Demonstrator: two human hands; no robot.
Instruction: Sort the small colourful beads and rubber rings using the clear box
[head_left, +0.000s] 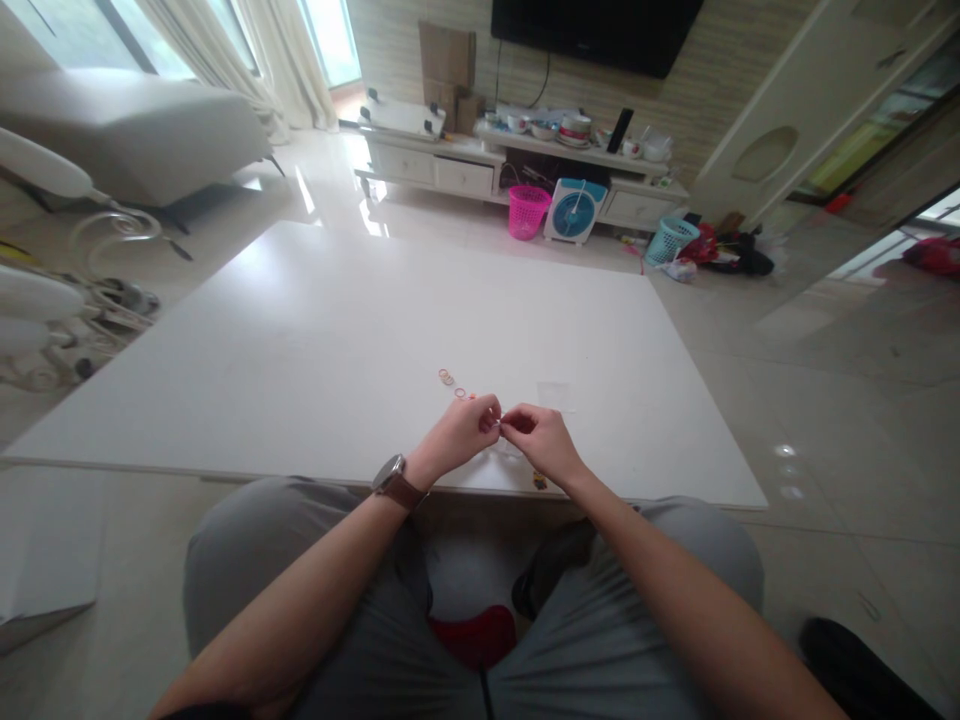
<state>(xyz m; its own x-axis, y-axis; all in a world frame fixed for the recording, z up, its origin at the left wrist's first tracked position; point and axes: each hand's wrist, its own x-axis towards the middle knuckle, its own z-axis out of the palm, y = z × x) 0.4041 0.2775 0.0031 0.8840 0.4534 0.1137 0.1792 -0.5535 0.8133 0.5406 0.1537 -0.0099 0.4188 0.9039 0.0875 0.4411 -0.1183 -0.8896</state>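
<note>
white tabletop (337, 320) under both wrists, and near its close edge i have the left hand (471, 430) and the right hand (547, 442) meeting fingertip to fingertip. a small pale piece (498, 422) sits right between them, so the relation i care about runs sideways: the piece lies to the right of the left hand's fingertips and to the left of the right hand's, with neither clearly nearer. both hands are narrow, thumb and finger drawn together, and as i read it each has a pinch on that same piece. it's too small for me to tell which way its long axis points, and i'd judge that the angle between the two pinches matters more here than any reach.

around them, a clear item (510, 452) shows just below the fingertips, its outline hard to make out. beyond the left hand and off to its left i see a few thin rings (446, 377), with a single reddish ring (460, 393) nearer to the knuckles. a flat transparent piece (553, 393) lies past the right hand, on the far side. a small dark and yellow item (540, 481) rests at the near edge, just beside the right wrist, on my side of it.
</note>
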